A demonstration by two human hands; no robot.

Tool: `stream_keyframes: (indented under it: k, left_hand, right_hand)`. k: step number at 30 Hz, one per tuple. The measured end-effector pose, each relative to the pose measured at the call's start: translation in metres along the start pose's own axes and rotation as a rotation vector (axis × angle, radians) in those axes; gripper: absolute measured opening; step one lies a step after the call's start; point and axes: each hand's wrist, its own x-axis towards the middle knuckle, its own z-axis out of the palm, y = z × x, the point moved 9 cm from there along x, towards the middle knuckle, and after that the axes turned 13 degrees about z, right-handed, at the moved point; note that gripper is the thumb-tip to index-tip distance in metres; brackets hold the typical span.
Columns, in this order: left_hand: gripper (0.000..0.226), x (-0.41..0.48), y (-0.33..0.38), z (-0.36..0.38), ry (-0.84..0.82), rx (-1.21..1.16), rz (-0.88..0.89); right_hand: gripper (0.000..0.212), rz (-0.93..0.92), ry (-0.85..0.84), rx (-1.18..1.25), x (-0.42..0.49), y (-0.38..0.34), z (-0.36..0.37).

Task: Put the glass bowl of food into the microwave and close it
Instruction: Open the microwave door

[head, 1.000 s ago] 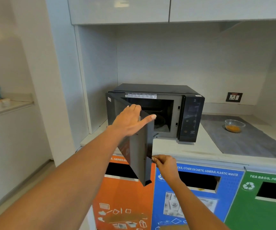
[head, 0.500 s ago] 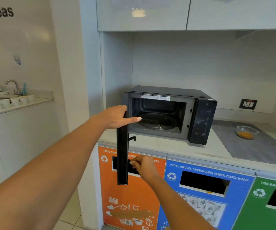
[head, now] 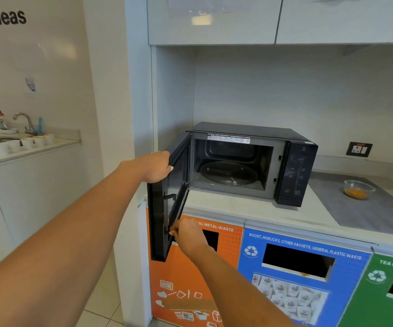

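Note:
A black microwave point(head: 294, 166) stands on the white counter with its door point(head: 160, 220) swung wide to the left. Its cavity shows a bare glass turntable point(head: 228, 173). My left hand point(head: 157, 167) grips the door's top edge. My right hand point(head: 186, 233) pinches the door's lower inner edge. The glass bowl point(head: 358, 189) with orange food sits on a grey mat point(head: 367, 208) to the right of the microwave, far from both hands.
Orange point(head: 190, 279), blue point(head: 297, 279) and green point(head: 391, 291) waste bins front the counter point(head: 249, 211) below. A wall socket point(head: 358, 149) is behind the mat. A side counter at the left carries a sink tap point(head: 23, 121) and several white cups point(head: 13, 146). Cabinets hang overhead.
The door has swung further open to the left with both hands on it. The view has shifted, so the cavity and turntable now show fully.

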Motion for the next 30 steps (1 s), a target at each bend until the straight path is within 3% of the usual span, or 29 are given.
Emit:
stream_keyframes:
  k: [10, 18, 30]
  left_hand:
    - [0.041, -0.017, -0.026, -0.001, 0.022, 0.011, -0.058]
    - [0.026, -0.020, -0.034, -0.006, 0.001, 0.091, -0.107]
    - [0.033, -0.025, -0.046, -0.008, 0.056, 0.137, -0.121]
  right_hand:
    - [0.023, -0.010, 0.007, -0.070, 0.004, -0.028, 0.023]
    - [0.021, 0.001, -0.031, -0.062, 0.010, -0.039, 0.035]
    - [0.021, -0.045, -0.044, -0.109, 0.016, -0.050, 0.044]
